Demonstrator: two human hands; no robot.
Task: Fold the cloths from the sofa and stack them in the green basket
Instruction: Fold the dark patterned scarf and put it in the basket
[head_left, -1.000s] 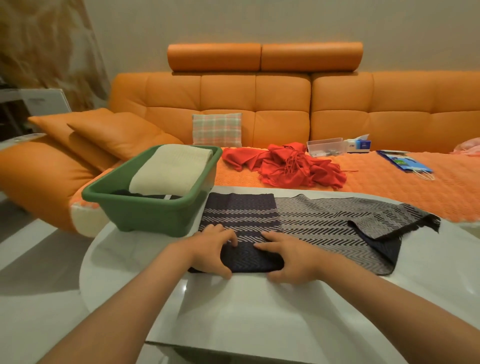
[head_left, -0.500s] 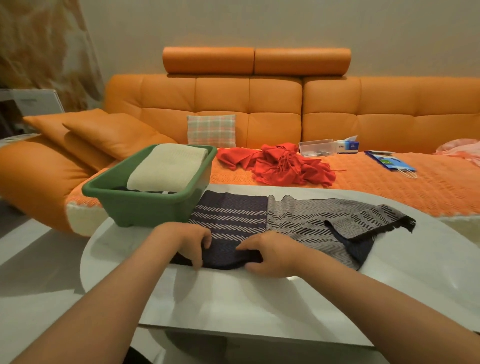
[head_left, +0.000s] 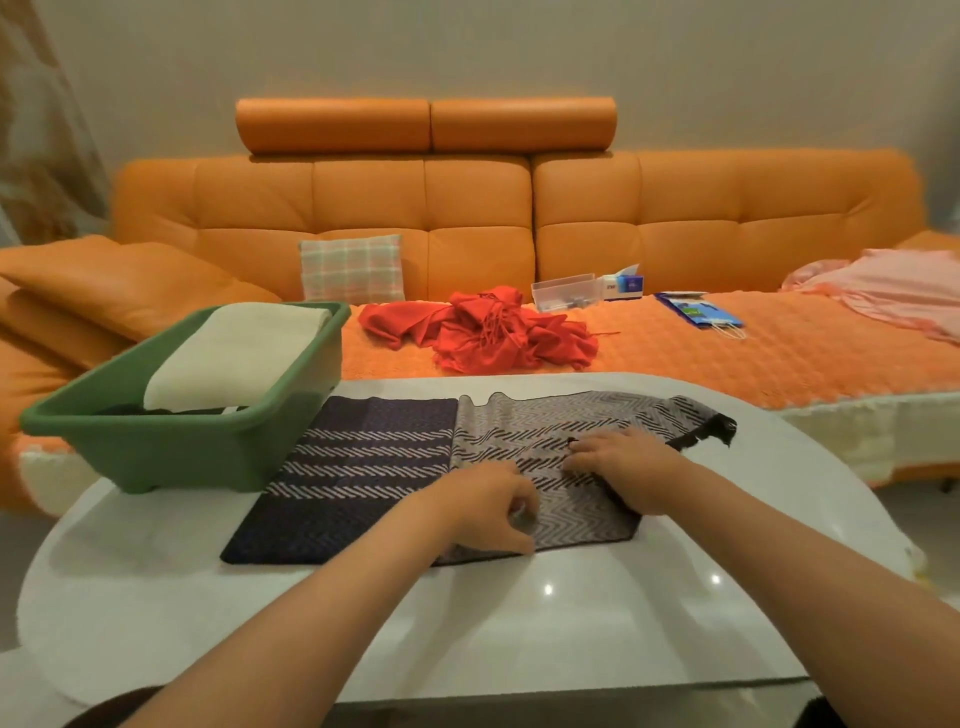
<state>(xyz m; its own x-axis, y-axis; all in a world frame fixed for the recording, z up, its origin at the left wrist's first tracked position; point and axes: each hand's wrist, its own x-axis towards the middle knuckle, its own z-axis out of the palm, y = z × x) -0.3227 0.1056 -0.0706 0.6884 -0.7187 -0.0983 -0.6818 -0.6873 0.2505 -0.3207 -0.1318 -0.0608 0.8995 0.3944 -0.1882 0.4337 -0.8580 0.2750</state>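
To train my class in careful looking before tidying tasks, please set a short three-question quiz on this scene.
1. True or false: the green basket is empty.
2. The crumpled cloth on the sofa is: A red, B blue, C black?
3. What do the left hand and right hand rest on?
Key: 1 false, a cream cloth lies inside. 2 A. 3 the patterned scarf on the white table.

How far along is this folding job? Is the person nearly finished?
Roughly midway, I'd guess. Done: a folded cream cloth lies in the green basket, on something dark. In hand: the zigzag-patterned scarf lies partly folded on the white table, the left hand pinching it, the right hand resting on it. Left: a crumpled red cloth and a pink cloth lie unfolded on the sofa.
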